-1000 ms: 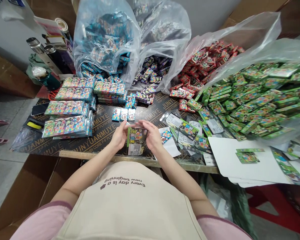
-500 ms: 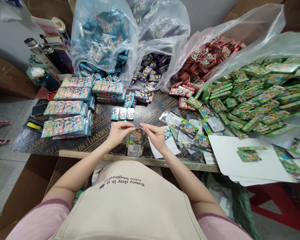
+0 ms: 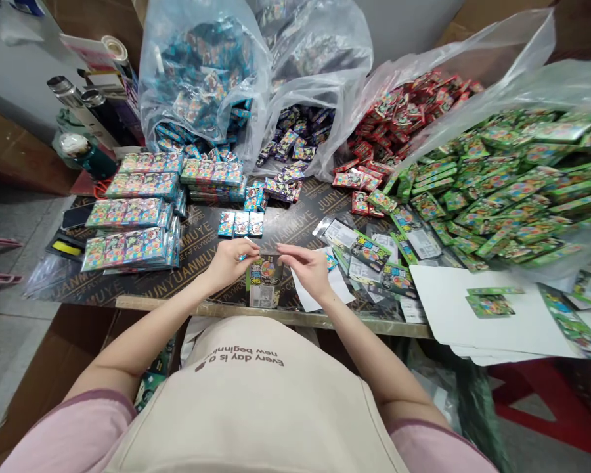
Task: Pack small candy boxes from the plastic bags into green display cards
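Printed pouch [image 3: 264, 284], clear and green-edged, is held at its upper edge between the two hands, just above the near side of the table [image 3: 201, 226]. By the left hand [image 3: 230, 264] the edge is pinched between thumb and curled fingers; by the right hand [image 3: 311, 270] it is gripped at the fingertips. Seen from the pouch, a white sheet [image 3: 319, 292] is placed at 3 o'clock, partly under the right hand, with loose printed pouches [image 3: 374, 253] spread beyond. Three small blue boxes [image 3: 241, 224] are lined up at 11 o'clock. At 10 o'clock, flat multi-box packs [image 3: 132, 212] are piled in stacks. Farther out, plastic bags are filled with blue packets [image 3: 211, 72] at 11 o'clock, purple packets [image 3: 295, 135] near 12, red packets [image 3: 408, 118] between 1 and 2, and green packets [image 3: 517, 190] at 2. White cards [image 3: 448, 302] are stacked between 3 and 4 o'clock, topped by two green packets [image 3: 491, 305].
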A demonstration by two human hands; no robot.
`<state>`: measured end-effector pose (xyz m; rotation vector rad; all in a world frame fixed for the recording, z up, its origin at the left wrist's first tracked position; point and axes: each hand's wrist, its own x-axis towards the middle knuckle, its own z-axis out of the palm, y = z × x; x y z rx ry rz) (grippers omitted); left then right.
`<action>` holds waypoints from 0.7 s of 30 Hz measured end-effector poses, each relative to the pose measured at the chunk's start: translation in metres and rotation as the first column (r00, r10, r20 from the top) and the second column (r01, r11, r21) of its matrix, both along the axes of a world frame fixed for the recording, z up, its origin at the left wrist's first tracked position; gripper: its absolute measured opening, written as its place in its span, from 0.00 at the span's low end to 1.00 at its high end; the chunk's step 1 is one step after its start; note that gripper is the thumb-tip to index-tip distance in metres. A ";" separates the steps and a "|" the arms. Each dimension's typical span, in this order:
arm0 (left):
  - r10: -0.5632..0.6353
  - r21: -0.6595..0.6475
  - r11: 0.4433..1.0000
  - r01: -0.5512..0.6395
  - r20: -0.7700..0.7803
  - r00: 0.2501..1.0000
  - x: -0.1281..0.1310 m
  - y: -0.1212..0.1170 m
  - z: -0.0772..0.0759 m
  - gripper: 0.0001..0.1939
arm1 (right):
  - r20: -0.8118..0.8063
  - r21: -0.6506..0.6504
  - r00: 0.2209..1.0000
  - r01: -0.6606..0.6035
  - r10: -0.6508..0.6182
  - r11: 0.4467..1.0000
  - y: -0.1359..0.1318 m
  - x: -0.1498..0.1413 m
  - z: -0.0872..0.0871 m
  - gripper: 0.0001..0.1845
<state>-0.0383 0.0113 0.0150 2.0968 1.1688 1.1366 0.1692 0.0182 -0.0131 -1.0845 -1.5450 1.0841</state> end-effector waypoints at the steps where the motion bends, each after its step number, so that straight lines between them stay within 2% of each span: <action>1: -0.006 0.010 1.000 0.006 -0.019 1.000 -0.001 0.001 -0.002 0.05 | 0.029 0.085 1.000 0.003 -0.006 0.996 -0.003 0.000 -0.003 0.08; 3: -0.036 -0.013 0.999 0.035 -0.048 0.998 -0.001 0.004 -0.005 0.03 | 0.095 0.219 0.995 -0.034 0.014 0.975 -0.005 -0.001 -0.006 0.08; 4: -0.055 -0.042 0.998 0.053 -0.051 0.997 0.000 0.006 -0.006 0.05 | 0.124 0.248 0.992 -0.065 0.035 0.967 -0.004 -0.001 -0.006 0.09; 6: -0.059 -0.121 0.991 0.058 -0.009 0.998 -0.001 0.010 -0.008 0.09 | 0.142 0.227 0.987 -0.105 0.074 0.968 0.003 0.002 -0.004 0.12; 7: -0.024 -0.165 0.986 0.029 0.036 0.999 -0.003 0.011 -0.009 0.10 | 0.129 0.198 0.989 -0.092 0.067 0.976 0.008 0.005 -0.003 0.15; 9: 0.140 -0.252 0.963 -0.099 0.152 0.978 -0.011 0.012 -0.011 0.07 | 0.098 0.154 0.995 0.020 -0.036 0.988 0.022 0.014 -0.005 0.22; 11: 0.353 -0.329 0.906 -0.265 0.248 0.902 -0.024 0.009 -0.014 0.06 | 0.142 0.160 0.975 0.147 -0.170 0.976 0.037 0.025 -0.014 0.25; 13: 0.521 -0.367 0.836 -0.408 0.297 0.800 -0.042 0.001 -0.017 0.08 | 0.255 0.188 0.942 0.173 -0.218 0.967 0.047 0.032 -0.030 0.23; 15: 0.641 -0.368 0.764 -0.531 0.339 0.688 -0.059 -0.010 -0.020 0.09 | 0.371 0.186 0.917 0.081 -0.146 0.979 0.052 0.028 -0.049 0.19; 18: 0.751 -0.342 0.650 -0.678 0.425 0.506 -0.079 -0.030 -0.023 0.10 | 0.486 0.145 0.873 -0.123 0.037 0.982 0.049 0.000 -0.071 0.19; 21: 0.795 -0.352 0.579 -0.735 0.443 0.415 -0.091 -0.049 -0.025 0.12 | 0.629 0.107 0.768 -0.241 0.122 0.965 0.041 -0.041 -0.077 0.35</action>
